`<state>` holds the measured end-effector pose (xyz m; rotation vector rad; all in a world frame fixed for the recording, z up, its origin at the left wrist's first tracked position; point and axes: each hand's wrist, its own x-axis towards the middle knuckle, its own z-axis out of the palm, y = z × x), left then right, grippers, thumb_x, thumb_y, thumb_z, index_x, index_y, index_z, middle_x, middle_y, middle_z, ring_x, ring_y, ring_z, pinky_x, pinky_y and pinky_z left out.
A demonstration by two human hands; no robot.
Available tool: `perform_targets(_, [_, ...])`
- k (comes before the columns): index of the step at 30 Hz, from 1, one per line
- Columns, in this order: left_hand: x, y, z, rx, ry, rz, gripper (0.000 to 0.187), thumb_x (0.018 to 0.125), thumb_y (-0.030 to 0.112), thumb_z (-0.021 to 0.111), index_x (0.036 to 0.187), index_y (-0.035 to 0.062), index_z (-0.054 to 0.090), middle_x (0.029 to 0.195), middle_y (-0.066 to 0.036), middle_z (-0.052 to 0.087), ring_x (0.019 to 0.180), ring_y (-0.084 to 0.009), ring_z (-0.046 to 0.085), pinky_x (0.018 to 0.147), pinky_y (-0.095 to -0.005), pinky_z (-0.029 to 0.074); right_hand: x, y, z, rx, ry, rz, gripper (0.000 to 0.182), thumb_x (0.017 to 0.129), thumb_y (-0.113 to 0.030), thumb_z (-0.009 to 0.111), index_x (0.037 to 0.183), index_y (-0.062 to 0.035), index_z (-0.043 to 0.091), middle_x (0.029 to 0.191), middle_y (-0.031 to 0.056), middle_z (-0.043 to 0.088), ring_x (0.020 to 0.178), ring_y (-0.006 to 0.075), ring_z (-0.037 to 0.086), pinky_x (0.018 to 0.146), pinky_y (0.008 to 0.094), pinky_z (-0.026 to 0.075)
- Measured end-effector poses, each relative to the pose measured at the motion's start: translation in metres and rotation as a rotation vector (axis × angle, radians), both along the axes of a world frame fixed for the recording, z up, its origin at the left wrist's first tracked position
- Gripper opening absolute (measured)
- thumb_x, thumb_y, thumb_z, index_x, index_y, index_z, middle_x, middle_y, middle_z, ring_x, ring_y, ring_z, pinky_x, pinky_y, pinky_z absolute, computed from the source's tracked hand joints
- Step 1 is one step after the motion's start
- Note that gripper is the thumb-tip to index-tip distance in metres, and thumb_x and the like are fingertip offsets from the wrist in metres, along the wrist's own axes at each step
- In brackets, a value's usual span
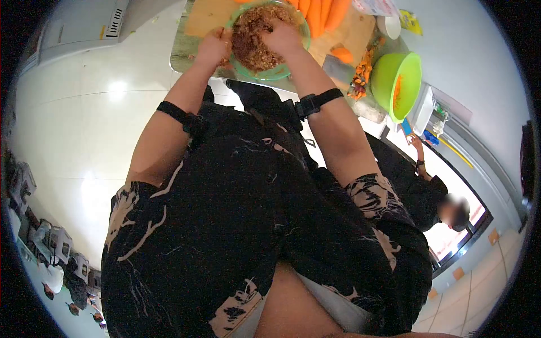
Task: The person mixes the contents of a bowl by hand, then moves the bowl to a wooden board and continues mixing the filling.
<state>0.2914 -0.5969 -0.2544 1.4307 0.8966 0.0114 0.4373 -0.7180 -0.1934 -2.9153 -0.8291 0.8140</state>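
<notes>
A green-rimmed bowl [273, 74] sits near the table's edge at the top of the head view, filled with a crumbly brown mixture [256, 48]. At the bowl's left side is my left hand [216, 47], its fingers closed on the rim. My right hand [283, 39] reaches over the right part of the bowl, with curled fingers pressed into the mixture; the fingertips are hidden in it.
Orange carrots [324, 14] lie on a wooden board [205, 19] behind the bowl. To the right are orange and dark peelings [360, 76] and a lime-green basin [385, 79] with orange shreds. Another person [417, 180] is at the right; several people are at lower left.
</notes>
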Motion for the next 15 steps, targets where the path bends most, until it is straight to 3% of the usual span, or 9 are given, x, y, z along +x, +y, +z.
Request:
perform_targets(4, [0.001, 0.006, 0.042, -0.233, 0.1, 0.005, 0.037, 0.096, 0.038, 0.049, 0.095, 0.0025, 0.059, 0.08, -0.012, 0.063, 0.061, -0.0255, 0.064, 0.044, -0.0369, 0.055, -0.023, -0.017, -0.011, -0.314, 0.065, 0.164, 0.055, 0.077, -0.047, 0.062, 0.121, -0.0152, 0.061, 0.113, 0.0149, 0.066, 0.105, 0.0321, 0.062, 0.09, 0.043, 0.05])
perform_targets(8, [-0.001, 0.006, 0.048, -0.215, 0.103, 0.005, 0.037, 0.096, 0.038, 0.049, 0.096, 0.002, 0.059, 0.077, -0.012, 0.061, 0.058, -0.0248, 0.063, 0.043, -0.0371, 0.055, -0.022, 0.001, 0.003, 0.198, 0.279, 0.198, 0.048, 0.078, -0.038, 0.061, 0.117, -0.0103, 0.065, 0.115, 0.0188, 0.064, 0.108, 0.0342, 0.061, 0.094, 0.042, 0.049])
perform_targets(11, [-0.002, 0.005, 0.041, -0.237, 0.081, 0.002, 0.038, 0.096, 0.038, 0.048, 0.097, 0.0016, 0.059, 0.077, -0.013, 0.061, 0.058, -0.0245, 0.063, 0.043, -0.0368, 0.055, -0.002, 0.019, 0.034, 0.262, 0.161, 0.079, 0.047, 0.077, -0.037, 0.061, 0.116, -0.0098, 0.065, 0.115, 0.0195, 0.064, 0.107, 0.0349, 0.061, 0.092, 0.0424, 0.049])
perform_targets(15, [0.0, 0.003, 0.04, -0.163, 0.092, 0.021, 0.038, 0.096, 0.038, 0.048, 0.096, 0.0013, 0.059, 0.078, -0.014, 0.06, 0.059, -0.024, 0.063, 0.043, -0.0369, 0.055, 0.013, -0.005, 0.014, -0.117, 0.058, 0.095, 0.05, 0.077, -0.037, 0.062, 0.119, -0.0106, 0.063, 0.114, 0.0164, 0.065, 0.106, 0.0317, 0.062, 0.092, 0.0416, 0.048])
